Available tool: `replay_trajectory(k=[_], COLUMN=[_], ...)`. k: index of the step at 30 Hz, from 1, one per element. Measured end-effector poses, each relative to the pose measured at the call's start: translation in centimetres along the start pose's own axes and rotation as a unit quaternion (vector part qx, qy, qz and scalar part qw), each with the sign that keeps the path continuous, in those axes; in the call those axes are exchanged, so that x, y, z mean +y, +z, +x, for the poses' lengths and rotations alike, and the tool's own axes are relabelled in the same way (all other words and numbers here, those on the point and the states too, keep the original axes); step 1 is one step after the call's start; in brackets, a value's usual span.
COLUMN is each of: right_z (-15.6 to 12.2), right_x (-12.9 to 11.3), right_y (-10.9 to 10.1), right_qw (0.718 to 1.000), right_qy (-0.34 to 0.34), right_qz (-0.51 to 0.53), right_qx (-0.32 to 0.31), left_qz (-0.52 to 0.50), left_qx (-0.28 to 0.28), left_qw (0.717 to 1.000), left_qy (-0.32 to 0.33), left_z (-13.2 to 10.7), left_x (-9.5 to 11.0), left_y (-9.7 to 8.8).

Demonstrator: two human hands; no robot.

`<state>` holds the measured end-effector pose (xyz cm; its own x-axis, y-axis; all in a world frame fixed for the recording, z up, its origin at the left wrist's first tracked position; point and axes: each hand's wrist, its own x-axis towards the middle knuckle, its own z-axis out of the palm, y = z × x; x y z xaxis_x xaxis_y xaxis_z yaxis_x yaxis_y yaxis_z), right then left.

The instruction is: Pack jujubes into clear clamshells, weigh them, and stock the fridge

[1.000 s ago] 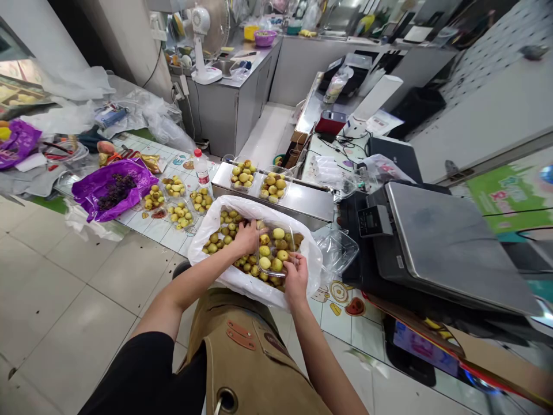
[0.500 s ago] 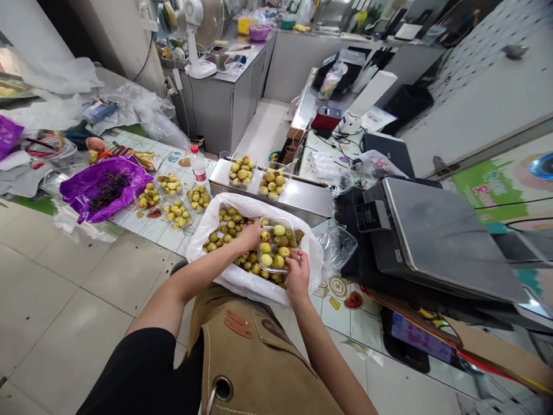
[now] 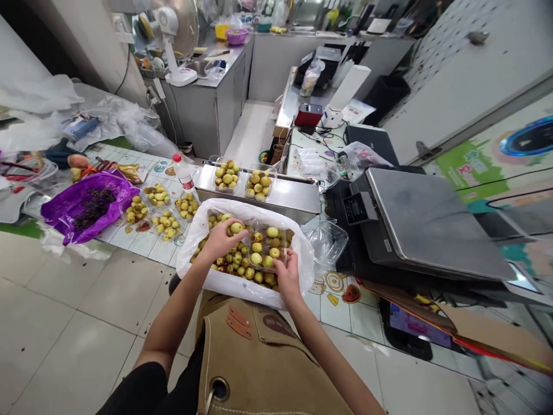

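A white-lined box (image 3: 196, 230) full of yellow-green, brown-patched fruits that look like jujubes (image 3: 237, 262) is in front of me. My left hand (image 3: 222, 237) is over its left half, with a jujube (image 3: 236, 227) between thumb and fingers. My right hand (image 3: 288, 274) grips the near right corner of a clear plastic container (image 3: 250, 266), held over the right half of the box. Several jujubes lie inside that container. The fingers under it are partly hidden.
Filled clear containers stand on a steel ledge (image 3: 285, 193) behind the box and on the left of the table. Clear empty containers (image 3: 326, 242) and a weighing scale (image 3: 436, 213) are at the right. A purple bag of grapes (image 3: 64, 213) and a red-capped bottle (image 3: 184, 173) are left.
My left hand has come up out of the fruit, away from the container to the left, and now shows a jujube. My right hand still holds the container. The view has shifted slightly.
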<state>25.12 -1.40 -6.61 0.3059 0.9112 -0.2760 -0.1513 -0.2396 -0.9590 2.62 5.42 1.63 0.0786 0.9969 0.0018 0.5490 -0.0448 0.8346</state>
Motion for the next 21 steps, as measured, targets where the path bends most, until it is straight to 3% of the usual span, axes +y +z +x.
replay_trajectory(k=[2, 5, 10, 15, 21], right_z=[-0.2, -0.5, -0.9, -0.6, -0.9], right_x=[-0.2, -0.5, -0.7, -0.7, -0.9], right_y=[0.3, 0.5, 0.3, 0.1, -0.6], right_qw=[0.999, 0.997, 0.996, 0.997, 0.998], right_qy=[0.022, 0.028, 0.016, 0.013, 0.018], right_qz=[0.021, 0.049, 0.063, 0.054, 0.052], right_qx=[-0.032, -0.054, -0.068, -0.046, -0.002], left_qz=[-0.027, 0.015, 0.115, 0.086, -0.032], left_qx=[-0.025, -0.068, -0.121, -0.169, -0.093], left_qw=[0.999, 0.995, 0.984, 0.977, 0.991], left_qy=[0.031, 0.065, 0.063, 0.101, 0.090], left_z=[-0.7, -0.6, 0.2, -0.1, -0.3], left_x=[2.2, 4.7, 6.0, 6.3, 6.3], left_y=[0.6, 2.6, 4.8, 3.6, 1.5])
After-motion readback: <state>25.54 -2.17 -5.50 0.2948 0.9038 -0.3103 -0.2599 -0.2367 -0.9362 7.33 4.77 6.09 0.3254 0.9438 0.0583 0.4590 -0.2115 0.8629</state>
